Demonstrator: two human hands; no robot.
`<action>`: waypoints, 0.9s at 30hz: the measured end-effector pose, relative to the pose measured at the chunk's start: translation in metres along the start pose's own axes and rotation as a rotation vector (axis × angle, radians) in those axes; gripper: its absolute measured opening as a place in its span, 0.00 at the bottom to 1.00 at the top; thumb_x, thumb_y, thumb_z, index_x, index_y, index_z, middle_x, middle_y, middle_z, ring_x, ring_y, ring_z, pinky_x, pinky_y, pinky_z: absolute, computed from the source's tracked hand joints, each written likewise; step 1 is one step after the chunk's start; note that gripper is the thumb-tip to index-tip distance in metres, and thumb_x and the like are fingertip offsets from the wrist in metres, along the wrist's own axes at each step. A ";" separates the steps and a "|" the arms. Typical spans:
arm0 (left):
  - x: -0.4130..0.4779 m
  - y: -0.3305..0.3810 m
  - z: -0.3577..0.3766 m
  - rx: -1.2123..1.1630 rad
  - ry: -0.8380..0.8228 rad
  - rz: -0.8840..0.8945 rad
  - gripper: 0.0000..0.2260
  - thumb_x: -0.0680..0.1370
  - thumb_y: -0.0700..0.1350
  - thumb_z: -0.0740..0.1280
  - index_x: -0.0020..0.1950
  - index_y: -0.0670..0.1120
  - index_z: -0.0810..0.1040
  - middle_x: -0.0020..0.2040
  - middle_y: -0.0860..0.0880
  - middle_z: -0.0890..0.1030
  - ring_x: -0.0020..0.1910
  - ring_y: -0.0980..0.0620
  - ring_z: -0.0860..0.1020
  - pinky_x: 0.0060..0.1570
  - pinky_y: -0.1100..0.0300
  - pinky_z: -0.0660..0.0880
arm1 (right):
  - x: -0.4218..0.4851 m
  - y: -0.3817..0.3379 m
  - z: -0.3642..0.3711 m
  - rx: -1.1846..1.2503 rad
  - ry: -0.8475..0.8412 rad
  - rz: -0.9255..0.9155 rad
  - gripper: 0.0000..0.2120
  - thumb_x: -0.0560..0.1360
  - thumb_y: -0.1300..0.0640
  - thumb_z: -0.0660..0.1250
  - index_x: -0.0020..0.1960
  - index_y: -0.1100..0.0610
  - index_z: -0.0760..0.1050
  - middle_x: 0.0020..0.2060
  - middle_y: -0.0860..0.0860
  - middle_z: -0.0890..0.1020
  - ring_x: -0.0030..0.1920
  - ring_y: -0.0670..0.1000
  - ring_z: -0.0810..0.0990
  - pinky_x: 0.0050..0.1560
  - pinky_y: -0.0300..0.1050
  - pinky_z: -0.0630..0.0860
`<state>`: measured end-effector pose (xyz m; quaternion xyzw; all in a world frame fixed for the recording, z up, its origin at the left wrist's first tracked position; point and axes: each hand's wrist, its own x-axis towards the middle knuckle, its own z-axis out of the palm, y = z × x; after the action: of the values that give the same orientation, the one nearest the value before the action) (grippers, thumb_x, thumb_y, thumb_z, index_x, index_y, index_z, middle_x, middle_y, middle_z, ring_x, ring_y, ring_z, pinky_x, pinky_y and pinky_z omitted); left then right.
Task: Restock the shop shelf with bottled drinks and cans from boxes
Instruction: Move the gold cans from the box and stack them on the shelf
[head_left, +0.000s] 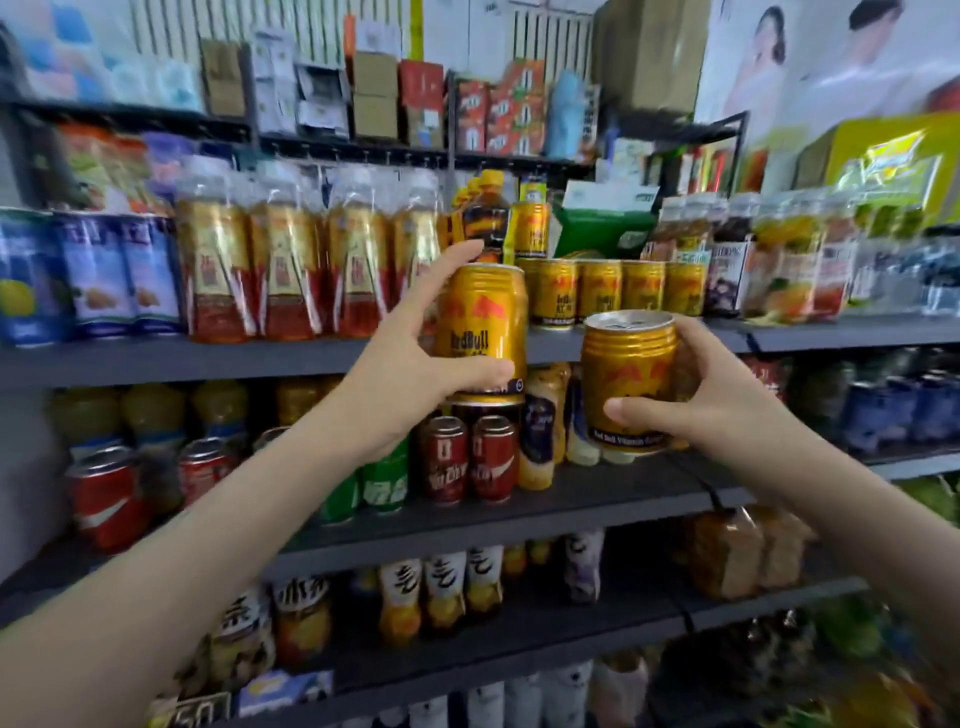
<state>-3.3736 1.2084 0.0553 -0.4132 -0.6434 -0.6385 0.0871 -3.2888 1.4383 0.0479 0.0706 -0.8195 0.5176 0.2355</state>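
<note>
Stock on hand, drinks bay. Left hand (410, 358): clamped on the left gold can (483, 327), thumb across its lower front, fingertips at the top rim. The can is upright and held before the edge of the upper shelf (156, 364). Right hand (727, 395): wrapped round the right gold can (628, 379), thumb low on the label. This can sits at 4 o'clock of the first, apart from it, with its lid tipped slightly toward the camera. On the shelf: a row of gold cans (602, 291) at 2 o'clock of the left gold can, standing upright side by side. At 9 o'clock, shrink-wrapped bottle packs (306, 270), then blue cartons (104, 275) further left. At 12 o'clock, a dark bottle (485, 218), with a green box (602, 223) behind the row. Next shelf down: dark red cans (470, 457) at 6 o'clock of the left gold can, green cans (387, 483) partly hidden by the left forearm, and red cola cans (109, 493) toward 8 o'clock. Top tier: cardboard boxes (374, 93), blurred. Whether the left gold can touches the shelf edge cannot be told.
</note>
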 end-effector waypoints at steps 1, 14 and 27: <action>0.014 0.002 0.005 0.033 0.016 0.029 0.36 0.67 0.36 0.76 0.63 0.69 0.69 0.67 0.58 0.70 0.60 0.57 0.75 0.53 0.58 0.78 | 0.012 0.002 -0.012 0.012 0.025 -0.019 0.36 0.63 0.56 0.77 0.66 0.46 0.65 0.55 0.40 0.78 0.46 0.33 0.79 0.40 0.28 0.76; 0.181 -0.025 0.062 0.144 0.163 0.235 0.36 0.69 0.38 0.76 0.66 0.67 0.66 0.66 0.58 0.70 0.62 0.57 0.73 0.55 0.58 0.78 | 0.209 0.028 -0.117 0.186 0.113 -0.079 0.34 0.65 0.62 0.76 0.66 0.54 0.63 0.54 0.50 0.78 0.54 0.51 0.79 0.53 0.47 0.78; 0.257 -0.075 0.111 0.417 0.430 0.146 0.35 0.69 0.38 0.76 0.67 0.64 0.66 0.60 0.67 0.68 0.61 0.58 0.72 0.55 0.56 0.76 | 0.384 0.081 -0.125 0.131 -0.200 0.064 0.36 0.65 0.60 0.79 0.63 0.56 0.58 0.54 0.57 0.75 0.51 0.56 0.79 0.39 0.50 0.81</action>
<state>-3.5407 1.4273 0.1445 -0.2868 -0.6962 -0.5574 0.3498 -3.6164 1.6350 0.2023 0.1112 -0.8053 0.5675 0.1308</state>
